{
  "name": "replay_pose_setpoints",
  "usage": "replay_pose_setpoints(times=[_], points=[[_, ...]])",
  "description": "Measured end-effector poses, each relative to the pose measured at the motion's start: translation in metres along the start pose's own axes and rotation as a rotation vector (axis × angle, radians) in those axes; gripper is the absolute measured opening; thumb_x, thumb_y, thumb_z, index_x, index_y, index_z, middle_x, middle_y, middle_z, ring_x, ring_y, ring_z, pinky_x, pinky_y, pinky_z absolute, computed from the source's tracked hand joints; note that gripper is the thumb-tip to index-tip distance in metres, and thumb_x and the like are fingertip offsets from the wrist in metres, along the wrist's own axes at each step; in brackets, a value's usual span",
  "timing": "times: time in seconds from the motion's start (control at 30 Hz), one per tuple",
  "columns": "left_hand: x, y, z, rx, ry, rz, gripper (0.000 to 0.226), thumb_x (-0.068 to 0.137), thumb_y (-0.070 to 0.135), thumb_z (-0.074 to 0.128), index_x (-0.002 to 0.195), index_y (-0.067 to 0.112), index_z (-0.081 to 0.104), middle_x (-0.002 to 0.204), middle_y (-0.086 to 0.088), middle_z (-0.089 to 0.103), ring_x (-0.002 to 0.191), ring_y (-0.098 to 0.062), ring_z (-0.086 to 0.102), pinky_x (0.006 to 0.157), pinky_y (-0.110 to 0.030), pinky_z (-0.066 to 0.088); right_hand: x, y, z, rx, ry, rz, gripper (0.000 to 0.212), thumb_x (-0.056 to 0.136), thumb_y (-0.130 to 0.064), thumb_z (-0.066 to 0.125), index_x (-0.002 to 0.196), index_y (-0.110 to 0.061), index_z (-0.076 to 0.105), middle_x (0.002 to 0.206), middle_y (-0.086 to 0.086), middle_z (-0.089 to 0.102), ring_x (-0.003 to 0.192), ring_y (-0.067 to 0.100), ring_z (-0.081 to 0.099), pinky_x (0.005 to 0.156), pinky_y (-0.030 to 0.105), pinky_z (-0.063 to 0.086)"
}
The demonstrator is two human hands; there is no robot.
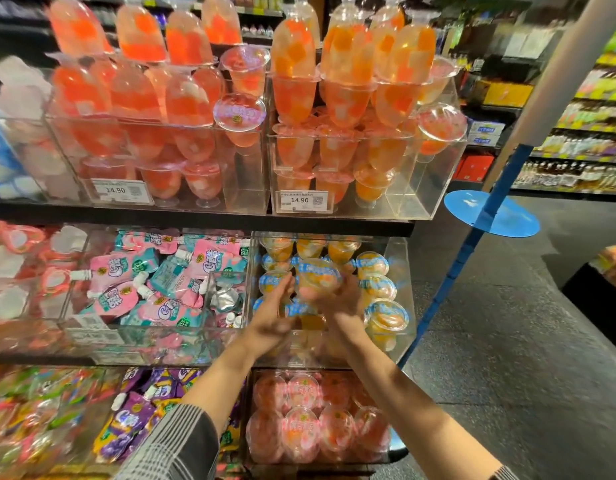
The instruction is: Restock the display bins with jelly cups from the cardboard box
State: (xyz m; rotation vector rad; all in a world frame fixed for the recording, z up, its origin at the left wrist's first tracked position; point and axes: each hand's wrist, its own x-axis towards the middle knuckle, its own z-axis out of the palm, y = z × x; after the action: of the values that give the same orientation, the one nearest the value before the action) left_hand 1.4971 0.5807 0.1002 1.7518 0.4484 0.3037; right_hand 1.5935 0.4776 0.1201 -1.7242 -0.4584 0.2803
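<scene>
Held 1 jelly cup [318,277] over middle-shelf bin [401,268], right hand [337,299] fingers curled under it. Left hand [277,308] fingers straight, touching cup's side. 2 hands.

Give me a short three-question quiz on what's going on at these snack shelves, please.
1. True or false: both hands are at the middle-shelf bin of orange jelly cups.
2. Which price shows on the two top-shelf tags? A) 14.90 B) 9.90 C) 24.90
3. Fill in: the bin left of the orange cups holds pink and teal ____.

Key
1. True. The right hand grips an orange jelly cup over that bin, with the left hand open beside it.
2. A. Both price tags read 14.90.
3. Pouches.
</scene>
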Motion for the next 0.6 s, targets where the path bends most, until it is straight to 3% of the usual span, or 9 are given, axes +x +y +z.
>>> replay_pose_setpoints(times=[0.07,0.13,0.23,0.33,0.4,0.47,0.53,0.6], points=[[0.003,-0.004,0.001,0.008,-0.029,0.007,0.083,0.084,-0.014,0.058,0.151,0.011,0.016,0.152,0.001,0.023,0.132,-0.005,0.024,0.080,-0.001,0.041,0.004,0.001,-0.021,0.117,0.097,0.002,0.060,0.061,-0.025,0.090,0.109,-0.011,0.058,0.095,0.001,0.069,0.080,0.015,0.067,0.068,0.035,0.058],[0.003,-0.006,0.001,-0.018,-0.030,-0.014,0.081,0.085,-0.015,0.057,0.151,0.012,0.016,0.147,0.003,0.024,0.130,-0.005,0.025,0.075,0.000,0.042,0.012,0.005,-0.039,0.150,0.152,0.008,0.053,0.066,-0.010,0.086,0.107,-0.007,0.054,0.091,0.003,0.067,0.076,0.014,0.066,0.068,0.038,0.058],[0.005,-0.010,-0.002,-0.019,0.017,0.054,0.075,0.087,-0.020,0.049,0.149,0.007,0.017,0.149,-0.010,0.028,0.136,-0.015,0.028,0.076,-0.005,0.045,0.030,0.008,-0.056,0.157,0.237,0.077,0.049,0.069,0.005,0.080,0.104,-0.015,0.052,0.094,0.005,0.065,0.080,0.014,0.063,0.068,0.026,0.057],[0.006,-0.007,-0.006,-0.047,0.132,0.033,0.064,0.090,-0.018,0.038,0.148,0.006,0.021,0.149,-0.013,0.030,0.138,-0.023,0.031,0.068,-0.010,0.050,0.053,0.015,-0.062,0.231,0.312,0.161,0.045,0.074,0.016,0.069,0.112,-0.004,0.056,0.098,0.011,0.061,0.085,0.018,0.058,0.049,0.011,0.050],[0.008,-0.008,-0.008,-0.097,0.172,0.008,0.063,0.090,-0.018,0.038,0.147,0.004,0.020,0.147,-0.014,0.035,0.134,-0.025,0.038,0.077,-0.012,0.051,0.069,0.017,-0.059,0.257,0.357,0.190,0.047,0.076,0.015,0.066,0.119,-0.001,0.054,0.103,0.013,0.061,0.089,0.019,0.058,0.050,0.012,0.049],[0.010,-0.010,-0.008,-0.169,0.203,-0.029,0.066,0.090,-0.017,0.042,0.147,0.006,0.019,0.146,-0.013,0.040,0.125,-0.019,0.047,0.091,-0.019,0.047,0.082,0.022,-0.053,0.128,0.392,0.170,0.045,0.075,0.000,0.075,0.115,-0.007,0.056,0.102,0.005,0.064,0.090,0.018,0.061,0.066,0.019,0.050],[0.011,-0.012,-0.007,-0.172,0.227,-0.068,0.068,0.091,-0.014,0.045,0.149,0.009,0.018,0.142,-0.008,0.045,0.119,-0.011,0.051,0.093,-0.019,0.046,0.089,0.022,-0.049,-0.023,0.422,0.166,0.043,0.072,-0.016,0.081,0.107,-0.011,0.057,0.098,0.002,0.064,0.091,0.020,0.062,0.079,0.026,0.048],[0.012,-0.013,-0.005,-0.100,0.221,-0.064,0.073,0.089,-0.013,0.050,0.150,0.012,0.017,0.135,0.002,0.050,0.120,-0.007,0.051,0.099,-0.024,0.045,0.095,0.021,-0.045,0.002,0.432,0.151,0.050,0.070,-0.019,0.083,0.112,-0.008,0.058,0.101,0.007,0.067,0.091,0.019,0.061,0.083,0.026,0.047]])
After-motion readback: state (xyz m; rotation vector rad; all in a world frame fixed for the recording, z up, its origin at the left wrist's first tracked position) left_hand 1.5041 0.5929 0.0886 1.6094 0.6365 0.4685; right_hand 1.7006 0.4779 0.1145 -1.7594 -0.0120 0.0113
